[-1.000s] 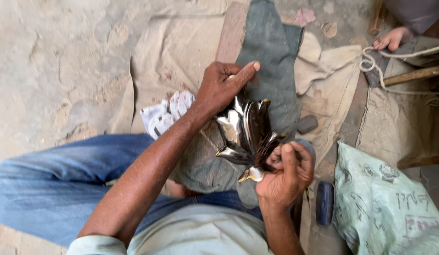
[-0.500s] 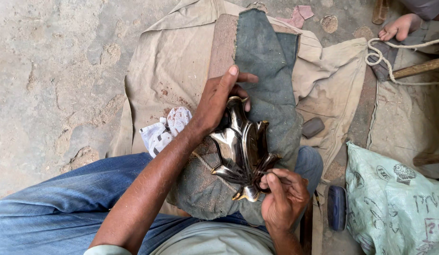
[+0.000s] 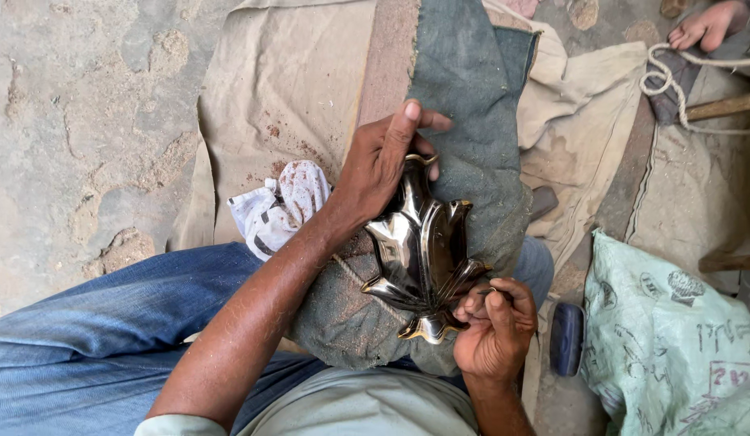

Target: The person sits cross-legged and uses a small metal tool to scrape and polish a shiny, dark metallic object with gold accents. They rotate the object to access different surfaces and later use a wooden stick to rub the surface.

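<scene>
A shiny metal leaf-shaped piece (image 3: pixel 423 254) lies on a dark grey-green cloth (image 3: pixel 472 121) draped over my lap. My left hand (image 3: pixel 387 165) grips the far tip of the leaf, fingers curled over it. Near my body, my right hand (image 3: pixel 496 331) is closed around a small thin tool pressed at the lower right edge of the leaf; the tool is mostly hidden by the fingers.
A white patterned rag (image 3: pixel 278 206) lies left of my left wrist on beige sacking (image 3: pixel 286 89). A pale green printed sack (image 3: pixel 674 347) sits at right with a dark blue object (image 3: pixel 566 337) beside it. Another person's hand (image 3: pixel 706 24), rope (image 3: pixel 674 64) and a wooden handle (image 3: pixel 722 105) are at top right.
The leaf piece has come down from a raised, tilted hold to lie flatter on the cloth. My right hand moved from the stem end to the lower right edge.
</scene>
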### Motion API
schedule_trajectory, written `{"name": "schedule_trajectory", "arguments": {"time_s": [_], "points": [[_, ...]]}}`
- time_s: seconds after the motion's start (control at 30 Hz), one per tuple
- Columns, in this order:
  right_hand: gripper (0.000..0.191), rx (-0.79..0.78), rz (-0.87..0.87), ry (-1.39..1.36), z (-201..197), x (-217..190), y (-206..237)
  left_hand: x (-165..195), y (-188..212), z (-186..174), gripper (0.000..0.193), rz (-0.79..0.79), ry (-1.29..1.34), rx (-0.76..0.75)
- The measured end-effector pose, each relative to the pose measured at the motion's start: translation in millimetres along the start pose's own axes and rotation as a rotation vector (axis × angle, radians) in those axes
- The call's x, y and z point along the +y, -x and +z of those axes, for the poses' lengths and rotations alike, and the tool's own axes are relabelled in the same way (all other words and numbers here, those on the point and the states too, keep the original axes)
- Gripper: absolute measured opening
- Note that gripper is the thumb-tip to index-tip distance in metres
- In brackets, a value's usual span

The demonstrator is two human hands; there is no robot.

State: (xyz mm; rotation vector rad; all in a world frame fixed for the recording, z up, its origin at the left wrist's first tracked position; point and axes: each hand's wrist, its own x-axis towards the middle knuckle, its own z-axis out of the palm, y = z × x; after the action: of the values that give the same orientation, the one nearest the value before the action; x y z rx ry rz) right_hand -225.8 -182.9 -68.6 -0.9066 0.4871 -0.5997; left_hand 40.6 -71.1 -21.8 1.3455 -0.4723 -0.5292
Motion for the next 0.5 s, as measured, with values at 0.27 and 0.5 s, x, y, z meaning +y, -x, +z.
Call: {"name": "schedule_trajectory", "arguments": {"time_s": [0.27,0.5], "points": [[0.024,0.104,0.124,-0.103,-15,1,-2,-11,3,-3,0.072,0.000,-0.046,-0.025],[0.021,0.135,0.158,-0.148,-19,-1,-5,-11,2,2,0.074,0.065,-0.069,-0.011]]}}
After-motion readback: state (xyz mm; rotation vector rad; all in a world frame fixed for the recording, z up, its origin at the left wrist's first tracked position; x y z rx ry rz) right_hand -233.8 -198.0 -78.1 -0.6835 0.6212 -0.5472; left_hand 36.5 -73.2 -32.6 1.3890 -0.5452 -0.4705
